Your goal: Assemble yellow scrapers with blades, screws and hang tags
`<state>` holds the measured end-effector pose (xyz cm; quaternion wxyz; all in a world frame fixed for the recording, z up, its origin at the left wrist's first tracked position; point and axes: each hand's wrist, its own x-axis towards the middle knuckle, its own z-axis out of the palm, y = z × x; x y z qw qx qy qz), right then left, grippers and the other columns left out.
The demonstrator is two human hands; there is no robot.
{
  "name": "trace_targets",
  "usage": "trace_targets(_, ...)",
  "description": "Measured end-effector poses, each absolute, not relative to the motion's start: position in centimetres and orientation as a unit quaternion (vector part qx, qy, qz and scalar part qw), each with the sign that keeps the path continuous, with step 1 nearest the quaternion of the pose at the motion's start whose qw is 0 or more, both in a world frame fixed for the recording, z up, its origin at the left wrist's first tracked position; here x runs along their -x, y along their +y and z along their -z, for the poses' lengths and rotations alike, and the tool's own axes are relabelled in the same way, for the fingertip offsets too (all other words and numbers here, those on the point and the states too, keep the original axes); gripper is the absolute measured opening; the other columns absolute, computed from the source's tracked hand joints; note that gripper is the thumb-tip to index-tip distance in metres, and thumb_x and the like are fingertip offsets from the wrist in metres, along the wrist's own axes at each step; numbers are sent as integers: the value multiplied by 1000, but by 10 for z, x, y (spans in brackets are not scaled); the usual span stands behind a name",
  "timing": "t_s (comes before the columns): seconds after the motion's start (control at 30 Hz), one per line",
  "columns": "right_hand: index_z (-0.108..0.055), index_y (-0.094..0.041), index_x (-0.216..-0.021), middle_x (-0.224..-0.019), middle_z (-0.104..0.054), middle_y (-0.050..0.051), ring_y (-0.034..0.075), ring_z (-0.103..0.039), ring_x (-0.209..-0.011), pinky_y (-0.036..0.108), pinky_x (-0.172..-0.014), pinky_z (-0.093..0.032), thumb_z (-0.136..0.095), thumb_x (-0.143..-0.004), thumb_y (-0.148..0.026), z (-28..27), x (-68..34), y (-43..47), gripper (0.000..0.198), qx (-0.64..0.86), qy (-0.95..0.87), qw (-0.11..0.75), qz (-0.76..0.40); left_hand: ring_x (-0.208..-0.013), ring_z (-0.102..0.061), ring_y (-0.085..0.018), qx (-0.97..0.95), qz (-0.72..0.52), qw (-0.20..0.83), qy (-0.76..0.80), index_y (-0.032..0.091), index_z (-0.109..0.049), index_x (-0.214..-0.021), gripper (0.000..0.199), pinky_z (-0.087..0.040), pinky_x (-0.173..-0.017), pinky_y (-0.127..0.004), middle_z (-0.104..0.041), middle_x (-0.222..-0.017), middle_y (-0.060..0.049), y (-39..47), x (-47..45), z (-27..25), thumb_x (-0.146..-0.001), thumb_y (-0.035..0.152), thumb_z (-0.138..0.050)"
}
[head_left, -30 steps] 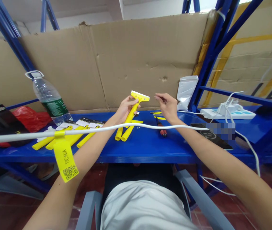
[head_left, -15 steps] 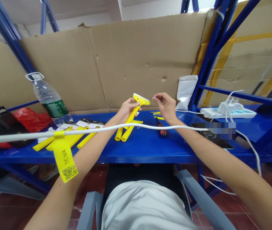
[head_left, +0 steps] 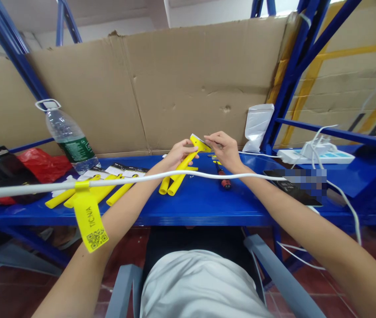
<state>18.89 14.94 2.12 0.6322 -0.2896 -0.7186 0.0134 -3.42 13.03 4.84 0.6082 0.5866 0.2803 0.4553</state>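
Observation:
A yellow scraper (head_left: 185,163) with a wide head is held up over the blue table, its handle slanting down toward me. My left hand (head_left: 177,155) is closed around it just below the head. At the right side of the head, my right hand (head_left: 225,151) pinches with thumb and fingertips; whatever small thing is in the pinch is too small to name. More yellow scraper handles (head_left: 176,184) lie on the table beneath the held one. A red and black screwdriver (head_left: 224,178) rests below my right hand, with small yellow pieces (head_left: 217,161) beside its tip.
Several yellow scrapers (head_left: 120,194) with black-and-white cards lie at left, before a plastic bottle (head_left: 75,143) and a red bag (head_left: 40,163). A white cable (head_left: 174,173) with a yellow tag crosses the view. At right are a dark flat item (head_left: 283,187) and a power strip (head_left: 336,157).
My right hand has moved left and down, bringing its pinched fingertips to the scraper head. The scraper has shifted slightly right and lower, and its head has turned in my left hand.

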Motion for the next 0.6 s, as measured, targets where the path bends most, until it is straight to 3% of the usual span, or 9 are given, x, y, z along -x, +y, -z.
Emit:
trace_targets(0.27, -84, -26, -102, -99, -82, 7, 23, -76, -88, 43, -87, -64, -76, -101, -50, -21, -184, 143, 25, 273, -742, 612, -29, -75, -76, -16, -583, -446, 610, 299, 21, -65, -111, 35, -48, -51, -21, -75, -91, -4, 129, 32, -48, -85, 16, -89)
trace_targets(0.6, -86, -28, -97, -102, -82, 8, 25, -75, -95, 46, -92, -62, -78, -100, -49, -21, -183, 141, 23, 263, -757, 596, -50, -67, -74, -17, -610, -424, 606, 284, 22, -62, -108, 36, -49, -49, -20, -74, -85, -3, 128, 32, -44, -85, 20, -90)
